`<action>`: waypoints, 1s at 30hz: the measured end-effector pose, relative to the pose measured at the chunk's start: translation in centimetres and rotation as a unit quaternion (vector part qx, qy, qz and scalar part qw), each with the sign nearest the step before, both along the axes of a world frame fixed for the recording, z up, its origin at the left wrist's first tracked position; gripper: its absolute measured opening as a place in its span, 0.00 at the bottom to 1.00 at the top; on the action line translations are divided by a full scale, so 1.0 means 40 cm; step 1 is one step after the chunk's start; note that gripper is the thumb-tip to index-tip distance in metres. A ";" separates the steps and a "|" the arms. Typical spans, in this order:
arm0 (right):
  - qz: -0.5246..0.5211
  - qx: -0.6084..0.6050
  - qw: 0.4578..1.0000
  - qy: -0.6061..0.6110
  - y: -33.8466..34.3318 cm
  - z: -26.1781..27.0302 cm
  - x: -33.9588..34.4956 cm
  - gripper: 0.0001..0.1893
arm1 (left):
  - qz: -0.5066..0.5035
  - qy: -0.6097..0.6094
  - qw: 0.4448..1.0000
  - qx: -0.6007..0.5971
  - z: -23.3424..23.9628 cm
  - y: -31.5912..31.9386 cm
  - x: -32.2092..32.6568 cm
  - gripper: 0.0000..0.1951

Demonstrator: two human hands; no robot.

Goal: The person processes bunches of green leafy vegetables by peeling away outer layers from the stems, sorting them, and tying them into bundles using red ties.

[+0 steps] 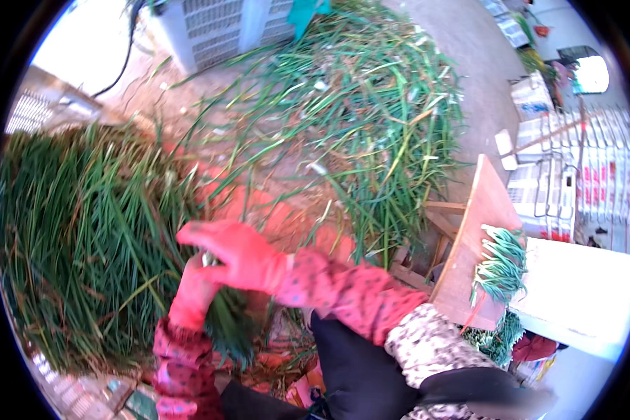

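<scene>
Both of my hands wear pinkish-red gloves. My left hand (193, 294) grips a bunch of long green leaves that look like garlic chives (232, 328); the leaves hang down below the fist. Pale stem ends (208, 259) show between the hands. My right hand (239, 254) arches over those ends, thumb against the left hand and fingers stretched to the left. Whether it pinches any stems is hidden. Close by on the left lies a large heap of the same leafy greens (94, 247).
Loose leaves (367, 121) are strewn over the floor ahead. A pale plastic crate (215, 31) stands beyond. To my right, a slanted wooden board (470, 252) bears a trimmed bundle (501, 265), beside a white foam box (577, 289). Stacked crates (541, 194) stand farther right.
</scene>
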State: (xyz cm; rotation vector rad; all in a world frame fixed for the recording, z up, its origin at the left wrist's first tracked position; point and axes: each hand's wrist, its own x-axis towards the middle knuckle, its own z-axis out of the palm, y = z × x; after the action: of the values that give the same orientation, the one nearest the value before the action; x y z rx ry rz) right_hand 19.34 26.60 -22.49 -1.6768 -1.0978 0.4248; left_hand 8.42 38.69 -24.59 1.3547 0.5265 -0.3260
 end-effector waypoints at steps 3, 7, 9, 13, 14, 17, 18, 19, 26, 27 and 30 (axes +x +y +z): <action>-0.045 0.056 0.997 0.005 0.041 -0.019 -0.047 0.15 | -0.013 -0.007 0.993 0.118 -0.015 0.035 -0.052 0.26; -0.035 -0.012 0.999 -0.024 0.078 -0.077 -0.084 0.11 | -0.076 -0.130 0.985 0.079 -0.153 0.079 -0.085 0.26; -0.040 -0.026 0.997 -0.055 0.096 -0.129 -0.103 0.10 | -0.183 -0.188 0.948 0.180 -0.131 0.112 -0.071 0.26; -0.158 -0.107 0.963 0.192 0.035 -0.124 -0.046 0.15 | -0.093 0.082 0.981 -0.147 -0.022 0.047 -0.053 0.23; -0.158 -0.136 0.963 0.170 0.028 -0.119 -0.038 0.15 | -0.090 0.107 0.983 -0.123 -0.024 0.048 -0.056 0.22; -0.060 -0.136 0.966 0.211 0.047 -0.097 -0.057 0.16 | -0.028 0.158 0.976 -0.147 -0.001 0.074 -0.087 0.21; -0.039 -0.131 0.967 0.215 0.045 -0.087 -0.064 0.18 | -0.022 0.157 0.974 -0.163 0.000 0.075 -0.098 0.21; -0.021 -0.128 0.968 0.217 0.036 -0.081 -0.065 0.20 | -0.017 0.152 0.971 -0.183 -0.009 0.068 -0.101 0.22; 0.025 -0.128 0.970 0.206 0.025 -0.014 -0.091 0.24 | -0.061 0.085 0.971 -0.213 -0.030 0.073 -0.147 0.24; 0.017 -0.150 0.971 0.184 0.023 -0.006 -0.099 0.22 | -0.046 0.097 0.966 -0.235 -0.013 0.067 -0.149 0.24; -0.054 -0.174 0.963 0.196 0.026 -0.004 -0.125 0.14 | -0.013 0.109 0.956 -0.272 0.045 0.032 -0.152 0.23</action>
State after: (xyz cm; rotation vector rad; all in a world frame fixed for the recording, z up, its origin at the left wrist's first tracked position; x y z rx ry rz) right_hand 14.35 27.66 -22.67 -1.8417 -0.6595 0.8776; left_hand 2.33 39.95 -22.78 0.7946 0.5503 -0.5987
